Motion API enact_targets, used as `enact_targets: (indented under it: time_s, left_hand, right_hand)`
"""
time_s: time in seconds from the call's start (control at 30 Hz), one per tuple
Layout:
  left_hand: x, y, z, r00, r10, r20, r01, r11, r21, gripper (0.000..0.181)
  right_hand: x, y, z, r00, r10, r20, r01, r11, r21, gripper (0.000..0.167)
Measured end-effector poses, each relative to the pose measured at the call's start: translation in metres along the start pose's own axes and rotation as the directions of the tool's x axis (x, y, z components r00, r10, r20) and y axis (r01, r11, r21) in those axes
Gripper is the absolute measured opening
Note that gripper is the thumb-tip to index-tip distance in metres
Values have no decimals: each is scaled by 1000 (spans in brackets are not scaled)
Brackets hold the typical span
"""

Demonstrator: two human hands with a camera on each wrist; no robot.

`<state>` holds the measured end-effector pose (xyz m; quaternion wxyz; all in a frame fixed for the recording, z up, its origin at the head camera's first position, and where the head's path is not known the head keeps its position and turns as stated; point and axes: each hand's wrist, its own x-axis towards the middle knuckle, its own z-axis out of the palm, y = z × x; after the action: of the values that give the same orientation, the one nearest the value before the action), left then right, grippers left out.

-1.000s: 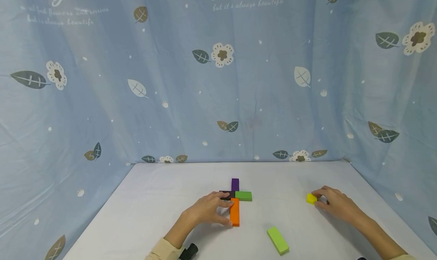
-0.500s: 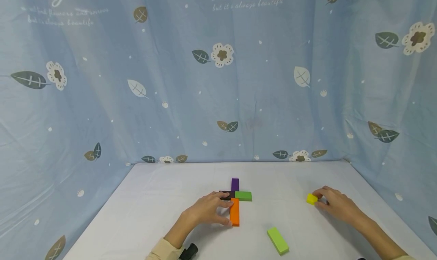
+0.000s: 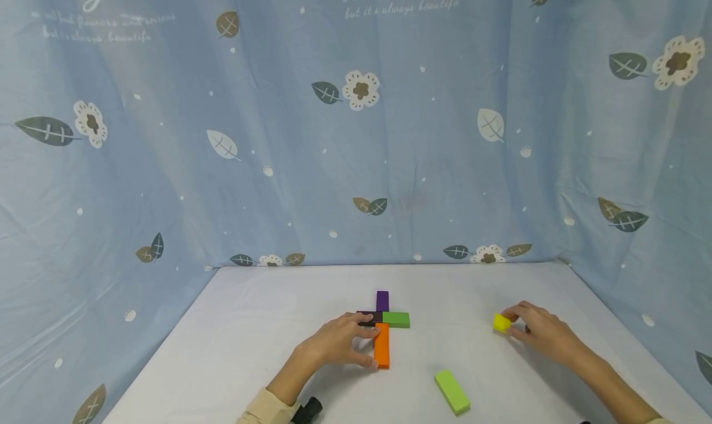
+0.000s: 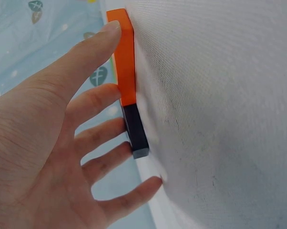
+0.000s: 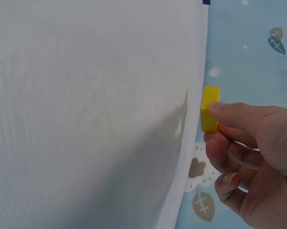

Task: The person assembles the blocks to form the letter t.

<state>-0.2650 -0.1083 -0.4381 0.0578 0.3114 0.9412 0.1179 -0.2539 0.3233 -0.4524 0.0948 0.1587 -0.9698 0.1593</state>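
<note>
Several blocks lie joined in a cross-like figure in the head view. A purple block [image 3: 382, 301] points away, a green block [image 3: 396, 320] points right, a black block [image 3: 371, 318] lies left, and an orange block [image 3: 381, 346] runs toward me. My left hand [image 3: 337, 342] rests its spread fingers on the black and orange blocks. In the left wrist view, the thumb touches the near end of the orange block [image 4: 127, 62], and other fingertips touch the black block [image 4: 136, 129]. My right hand [image 3: 547, 334] pinches a small yellow block [image 3: 501, 323] between thumb and fingers.
A lime-green block [image 3: 452, 392] lies alone and slanted on the white tabletop [image 3: 267, 331], nearer me. Blue patterned curtains [image 3: 411, 164] stand behind the table and along both sides. A dark wrist device [image 3: 308, 411] sits by my left sleeve.
My right hand has moved slightly left with the yellow block. My left hand and the joined blocks stay in place.
</note>
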Motion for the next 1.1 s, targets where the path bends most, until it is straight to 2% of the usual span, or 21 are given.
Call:
enact_targets:
  time_s: [0.37,0.6,0.93,1.1]
  left_hand:
    - [1,-2,0,1000,19,-6,-19,1000,6,68]
    - [1,-2,1,1000,15,-2,-15,1000,1,68]
    - [1,-2,0,1000,12,-3,-12,1000,4,67]
    - [1,-3,1,1000,12,-1,-12,1000,0,67]
  right_hand:
    - [2,-20,0,999,-11,-36,11,1000,-9,27]
    - [2,-33,3,997,-64,-38,64,998,4,29]
    - [0,-54,0,996,-89,-22,90,996,20,28]
    - [0,-63,3,990,-139,-18,140,990,23,27]
